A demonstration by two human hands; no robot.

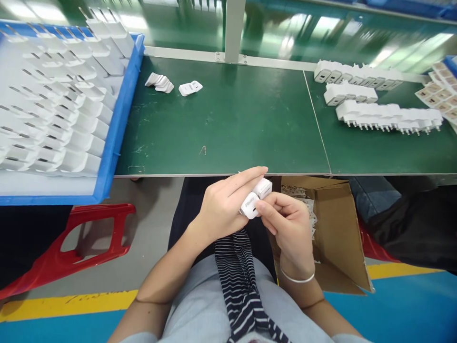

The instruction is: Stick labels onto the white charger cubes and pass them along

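Observation:
Over my lap, just in front of the bench edge, my left hand [224,202] is closed around a white plug charger [250,206]. Its rounded end face, with grey print and a dark port slot, is turned up. A second white block [263,188] shows right behind it, partly covered by fingers; I cannot tell whether the two are separate pieces. My right hand [287,221] pinches at the right side of the charger's end face, thumb and forefinger close to the slot. Anything thin between those fingertips is too small to make out.
A blue tray [123,109] of white chargers, prongs up, stands at left. Small groups of chargers [160,82] lie on the green bench [228,124]; rows of chargers [387,114] and sticker sheets [441,90] are at right. Below are an open cardboard box [337,233] and red stool [96,238].

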